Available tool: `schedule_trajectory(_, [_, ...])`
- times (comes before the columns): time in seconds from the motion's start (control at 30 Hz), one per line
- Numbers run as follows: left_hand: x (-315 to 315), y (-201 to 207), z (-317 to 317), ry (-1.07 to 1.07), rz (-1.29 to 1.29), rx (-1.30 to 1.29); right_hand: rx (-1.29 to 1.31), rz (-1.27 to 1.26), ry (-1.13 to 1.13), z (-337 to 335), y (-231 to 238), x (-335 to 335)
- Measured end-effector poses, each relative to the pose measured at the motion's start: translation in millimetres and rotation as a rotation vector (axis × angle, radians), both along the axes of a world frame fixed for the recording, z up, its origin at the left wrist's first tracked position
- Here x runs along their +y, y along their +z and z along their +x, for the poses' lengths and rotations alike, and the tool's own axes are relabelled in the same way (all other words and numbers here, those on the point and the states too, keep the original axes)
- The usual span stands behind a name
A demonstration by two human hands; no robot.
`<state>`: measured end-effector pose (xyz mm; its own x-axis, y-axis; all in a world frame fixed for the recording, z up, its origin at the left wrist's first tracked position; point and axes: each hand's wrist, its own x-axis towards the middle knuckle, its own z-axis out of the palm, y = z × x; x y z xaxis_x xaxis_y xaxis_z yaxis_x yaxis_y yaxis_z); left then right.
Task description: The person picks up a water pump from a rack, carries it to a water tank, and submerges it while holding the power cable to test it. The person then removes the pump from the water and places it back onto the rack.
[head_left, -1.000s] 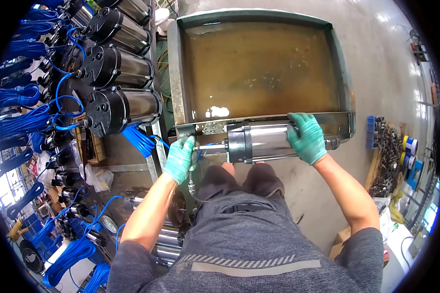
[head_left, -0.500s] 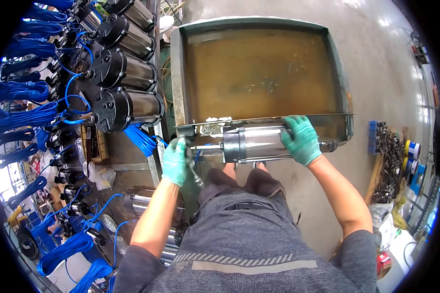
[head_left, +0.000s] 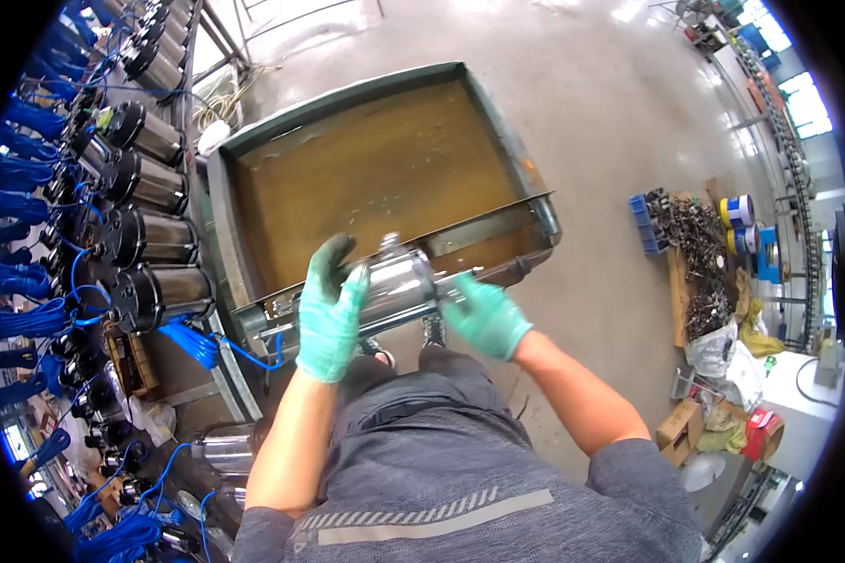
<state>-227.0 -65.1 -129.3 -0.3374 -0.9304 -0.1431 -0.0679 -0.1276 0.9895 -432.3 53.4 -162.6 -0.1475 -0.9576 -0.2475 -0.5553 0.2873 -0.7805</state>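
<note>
A shiny steel motor with a dark end ring lies slanted across the near edge of the water-filled trough, blurred by motion. My left hand, in a green glove with dark, soiled fingertips, is up at the motor's left part, its thumb and fingers apart. At the right end, by the dark ring, my right hand, also gloved in green, has its fingers bent against the motor; their tips are smeared. A bright metal fitting sticks up above the motor's far side.
Steel motors with black ends and coiled blue cables line the left side. To the right lie a blue crate, a heap of small metal parts, tins and bags. A grey concrete floor stretches beyond the trough.
The view has turned, so the trough shows tilted and further left. The right hand has come nearer the left. The motor's dark ring now shows beside the right hand instead of the left.
</note>
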Motion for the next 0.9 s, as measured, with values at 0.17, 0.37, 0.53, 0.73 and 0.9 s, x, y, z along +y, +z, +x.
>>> schedule_trajectory(0.17, [3, -41, 40, -0.226, -0.526, -0.757, 0.204, 0.146, -0.385, -149, -41, 67])
schedule_trajectory(0.37, [21, -59, 45, -0.424, -0.606, -1.167, 0.323, 0.306, -0.475, -219, -117, 68])
schedule_trajectory(0.53, [23, -77, 50, -0.389, -0.688, -1.132, 0.252, 0.265, -0.599, -210, -153, 61])
schedule_trajectory(0.73, [28, -82, 54, -0.374, -0.678, -1.152, 0.650, -0.099, -0.320, -148, -140, 80])
schedule_trajectory(0.9, [28, -81, 55, -0.370, -0.687, -1.123, 0.451, -0.082, -0.326, -128, -179, 72])
